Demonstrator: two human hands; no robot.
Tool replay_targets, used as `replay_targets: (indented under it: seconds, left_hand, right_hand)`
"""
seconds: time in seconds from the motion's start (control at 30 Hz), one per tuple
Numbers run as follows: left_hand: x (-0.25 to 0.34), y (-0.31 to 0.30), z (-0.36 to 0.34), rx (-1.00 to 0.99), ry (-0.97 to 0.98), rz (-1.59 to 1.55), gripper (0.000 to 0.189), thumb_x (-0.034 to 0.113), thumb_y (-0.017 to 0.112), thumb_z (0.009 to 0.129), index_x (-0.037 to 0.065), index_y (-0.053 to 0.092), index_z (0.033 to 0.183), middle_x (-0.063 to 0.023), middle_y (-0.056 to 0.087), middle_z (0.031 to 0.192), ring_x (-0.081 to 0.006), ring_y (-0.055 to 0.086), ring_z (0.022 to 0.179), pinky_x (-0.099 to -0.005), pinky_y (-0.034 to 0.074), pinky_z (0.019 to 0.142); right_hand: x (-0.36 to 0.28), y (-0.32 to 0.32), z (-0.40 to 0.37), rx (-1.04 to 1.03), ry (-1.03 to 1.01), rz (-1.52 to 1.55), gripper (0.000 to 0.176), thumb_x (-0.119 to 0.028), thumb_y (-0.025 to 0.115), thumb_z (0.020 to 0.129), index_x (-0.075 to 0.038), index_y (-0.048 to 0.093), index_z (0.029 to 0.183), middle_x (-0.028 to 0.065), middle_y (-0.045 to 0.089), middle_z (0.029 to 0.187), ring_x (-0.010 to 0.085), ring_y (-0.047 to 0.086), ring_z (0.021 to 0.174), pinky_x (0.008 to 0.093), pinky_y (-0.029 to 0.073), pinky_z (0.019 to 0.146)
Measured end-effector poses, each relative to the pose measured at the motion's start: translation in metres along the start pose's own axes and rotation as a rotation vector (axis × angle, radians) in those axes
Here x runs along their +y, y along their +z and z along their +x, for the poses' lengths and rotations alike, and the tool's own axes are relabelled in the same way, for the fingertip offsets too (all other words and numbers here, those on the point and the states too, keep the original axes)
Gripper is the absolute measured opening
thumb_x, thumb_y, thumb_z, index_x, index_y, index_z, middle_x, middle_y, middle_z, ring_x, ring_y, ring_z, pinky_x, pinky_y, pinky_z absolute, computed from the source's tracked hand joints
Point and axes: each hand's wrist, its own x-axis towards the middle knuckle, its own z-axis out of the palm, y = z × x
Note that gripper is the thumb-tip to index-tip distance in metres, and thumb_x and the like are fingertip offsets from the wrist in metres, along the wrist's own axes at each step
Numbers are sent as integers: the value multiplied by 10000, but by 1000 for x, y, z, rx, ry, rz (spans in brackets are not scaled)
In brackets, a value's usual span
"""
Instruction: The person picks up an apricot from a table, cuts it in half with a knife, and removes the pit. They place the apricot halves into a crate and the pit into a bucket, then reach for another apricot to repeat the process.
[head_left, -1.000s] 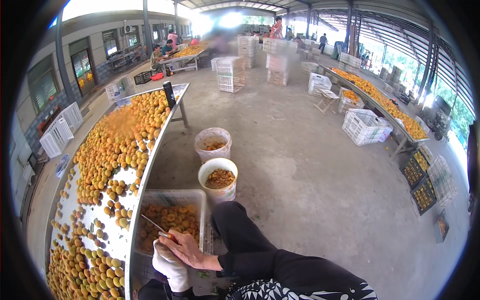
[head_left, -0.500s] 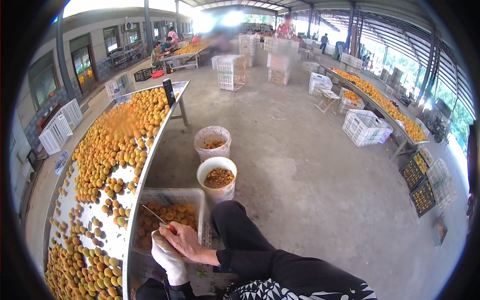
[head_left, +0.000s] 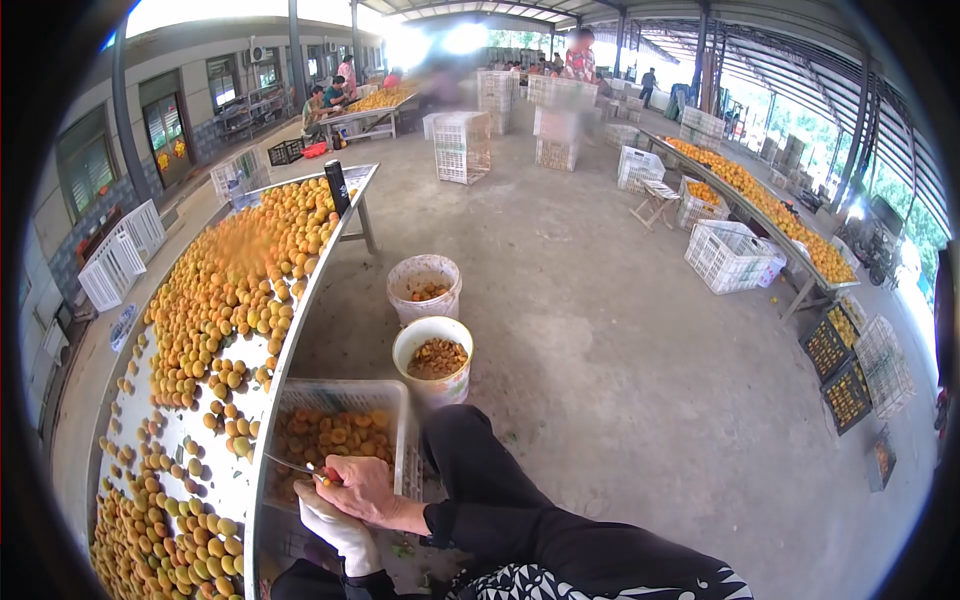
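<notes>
My right hand (head_left: 362, 490) is bare and grips a small knife (head_left: 296, 465) with a red handle, its thin blade pointing left over a white plastic crate (head_left: 345, 387) of cut orange fruit. My left hand (head_left: 338, 532), in a white glove, lies right under the right hand. The right hand hides what the glove holds. Both hands hover by the near edge of a long metal table (head_left: 288, 345) covered with small orange and yellow fruit (head_left: 225, 300). My dark-clad knee (head_left: 470, 460) is right of the crate.
Two white buckets, one near (head_left: 402, 345) and one farther (head_left: 425, 268), stand on the concrete floor beside the table. White crates (head_left: 725, 255) and another fruit-laden table (head_left: 760, 200) line the right side. Stacked crates (head_left: 460, 145) and people at a table (head_left: 330, 100) are at the back.
The knife blade has dropped from a steep upward slant to nearly flat, and both hands have shifted slightly down and toward me.
</notes>
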Motion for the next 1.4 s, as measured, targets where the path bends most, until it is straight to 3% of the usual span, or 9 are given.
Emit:
replay_targets:
  seconds: [0.17,0.37,0.57,0.93,1.07,1.13,1.17,1.23,1.4]
  left_hand:
    - [-26,-16,7,-28,-99,-16,393,352,439,1012,14,567,857,-34,581,801,-123,524,695,-271,439,651]
    - [-73,-29,16,-134,-598,-602,295,367,486,974,90,583,942,-42,589,869,-164,576,796,-314,475,701]
    - [-71,-15,-14,163,-465,-174,371,354,494,989,46,650,854,-3,588,738,-106,510,651,-299,426,590]
    - [-77,-19,-23,261,-902,-262,347,365,484,966,82,633,831,2,544,673,-116,459,552,-296,348,482]
    - [-85,-24,-18,205,-909,-158,427,497,465,966,113,629,876,-11,586,743,-128,529,623,-289,403,532]
    - [-84,-30,-4,48,-511,177,496,522,433,980,76,625,875,-20,580,737,-109,529,639,-283,422,555]
    - [-70,-33,-2,20,-484,241,539,522,410,995,38,613,873,-24,569,728,-93,517,659,-276,423,574]
    - [-42,-30,6,33,-302,185,530,502,401,1006,28,605,884,-21,563,737,-90,505,660,-257,414,588]
    - [-16,-39,12,-48,-223,212,442,453,462,1000,25,572,1020,-37,577,881,-102,524,784,-261,442,683]
  right_hand:
    - [10,-1,-4,-46,-51,-54,310,-322,673,775,-85,532,634,120,571,565,306,595,532,426,432,491]
    - [24,-3,-3,-48,-139,-141,342,-351,722,735,-93,540,604,118,552,546,317,566,491,424,437,468]
    - [44,-2,-20,-241,-31,-227,248,-306,676,712,-104,573,612,120,571,548,330,600,527,430,456,480]
    - [80,4,-41,-331,-114,-137,258,-196,704,718,-57,511,618,126,547,547,326,583,516,401,436,469]
    - [80,4,-42,-334,-81,-95,288,-190,698,779,-50,490,640,131,511,543,328,550,507,392,425,471]
    - [79,6,-38,-312,155,24,282,-211,677,876,-58,541,683,55,496,526,128,505,473,304,378,460]
    - [76,5,-35,-310,159,22,282,-211,677,876,-58,541,683,55,496,526,128,505,473,304,378,460]
    - [68,3,-25,-241,671,519,238,-246,652,929,-73,579,782,-5,537,607,51,499,522,232,362,462]
    - [40,-9,-5,-463,888,853,332,-383,634,931,-55,593,960,2,590,736,25,488,511,167,307,417]
